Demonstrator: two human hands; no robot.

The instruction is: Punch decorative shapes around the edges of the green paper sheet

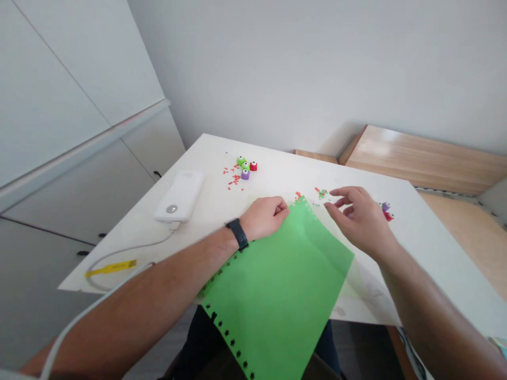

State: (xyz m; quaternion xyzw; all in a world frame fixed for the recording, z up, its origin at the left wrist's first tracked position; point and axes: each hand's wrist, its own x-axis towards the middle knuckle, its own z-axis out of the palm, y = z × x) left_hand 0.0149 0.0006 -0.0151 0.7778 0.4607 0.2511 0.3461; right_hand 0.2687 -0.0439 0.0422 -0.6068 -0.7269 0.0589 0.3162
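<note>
A green paper sheet (281,274) hangs over the table's front edge above my lap. Small star-shaped holes line its left and lower-left edges, and more punched holes show near its far corner. My left hand (266,216), wearing a black wristband (237,234), is closed at the sheet's far left edge, pinching it. To the right of the sheet, my right hand (358,219) hovers with thumb and fingers apart. A bit of purple shows behind its fingers; whether it touches the hand I cannot tell. Green and orange paper bits (322,194) lie just beyond its fingertips.
Several small eye-topped craft punches (245,174) stand at the back among red paper bits (234,180). Purple and red punches (388,215) sit right of my right hand. A white power bank (180,196) with a cable (130,247) and yellow tag (113,267) lies at left.
</note>
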